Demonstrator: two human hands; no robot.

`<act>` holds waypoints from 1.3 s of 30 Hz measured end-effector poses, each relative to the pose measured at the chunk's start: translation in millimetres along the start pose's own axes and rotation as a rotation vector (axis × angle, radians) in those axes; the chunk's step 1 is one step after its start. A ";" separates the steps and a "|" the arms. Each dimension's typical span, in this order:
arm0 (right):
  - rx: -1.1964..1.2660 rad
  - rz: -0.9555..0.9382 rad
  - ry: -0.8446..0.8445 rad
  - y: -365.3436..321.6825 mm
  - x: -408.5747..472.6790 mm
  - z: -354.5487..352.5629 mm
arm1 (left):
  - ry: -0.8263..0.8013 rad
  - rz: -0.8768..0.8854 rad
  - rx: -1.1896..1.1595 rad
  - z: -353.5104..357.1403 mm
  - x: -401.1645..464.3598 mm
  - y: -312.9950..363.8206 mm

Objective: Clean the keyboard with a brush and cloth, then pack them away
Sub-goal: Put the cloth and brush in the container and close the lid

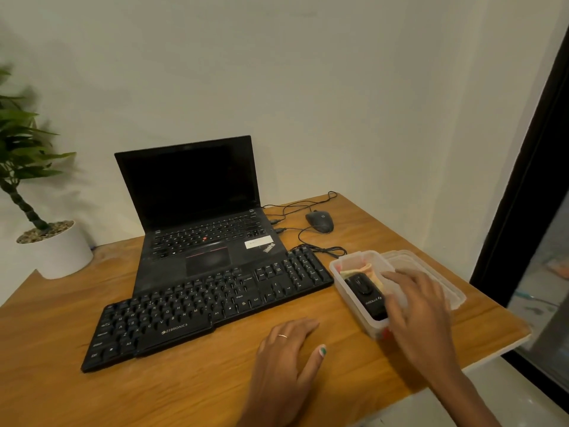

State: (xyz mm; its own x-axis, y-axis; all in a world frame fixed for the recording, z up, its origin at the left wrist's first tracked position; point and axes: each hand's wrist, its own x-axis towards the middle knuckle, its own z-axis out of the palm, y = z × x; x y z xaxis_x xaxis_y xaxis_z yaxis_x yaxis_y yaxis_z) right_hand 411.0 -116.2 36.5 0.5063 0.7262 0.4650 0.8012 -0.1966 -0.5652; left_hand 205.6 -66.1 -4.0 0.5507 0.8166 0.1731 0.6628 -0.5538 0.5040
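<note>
Keyboard (209, 306) lies left of our hands on the tabletop (184, 392). Our left hand (284, 359) rests flat, fingers relaxed. Our right hand (421, 312) reaches over the plastic box (348, 291), fingers loose, grasping nothing.

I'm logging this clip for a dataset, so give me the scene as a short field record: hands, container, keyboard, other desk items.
left hand: flat on the table, holding nothing
right hand: reaching over the container, fingers straight
container: clear plastic, open, holds a black brush and a cloth
lid: beside the container
keyboard: in front of the laptop
other: mouse, potted plant
</note>
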 end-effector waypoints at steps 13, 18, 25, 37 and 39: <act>-0.202 0.445 0.124 74.7 17.9 7.2 | -0.023 -0.008 -0.336 21.6 46.6 64.3; -0.221 0.441 0.077 82.1 21.4 11.9 | -0.100 -0.057 -0.298 24.7 47.8 60.9; 0.493 0.526 0.152 74.2 29.6 -14.1 | -0.111 -0.070 -0.303 22.2 47.3 63.3; 0.220 -0.010 0.081 24.6 5.8 -16.3 | -0.072 -0.013 -0.319 22.3 46.3 64.6; 0.049 -0.225 0.037 22.3 0.5 -13.9 | -0.061 0.001 -0.321 23.5 46.6 63.5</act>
State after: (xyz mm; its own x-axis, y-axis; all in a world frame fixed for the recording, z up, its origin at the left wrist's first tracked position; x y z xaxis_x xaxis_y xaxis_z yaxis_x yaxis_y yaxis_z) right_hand 433.5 -129.4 33.7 0.3289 0.7233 0.6072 0.8790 0.0006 -0.4768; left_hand 285.2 -67.0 16.2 0.5869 0.7996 0.1270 0.4741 -0.4666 0.7466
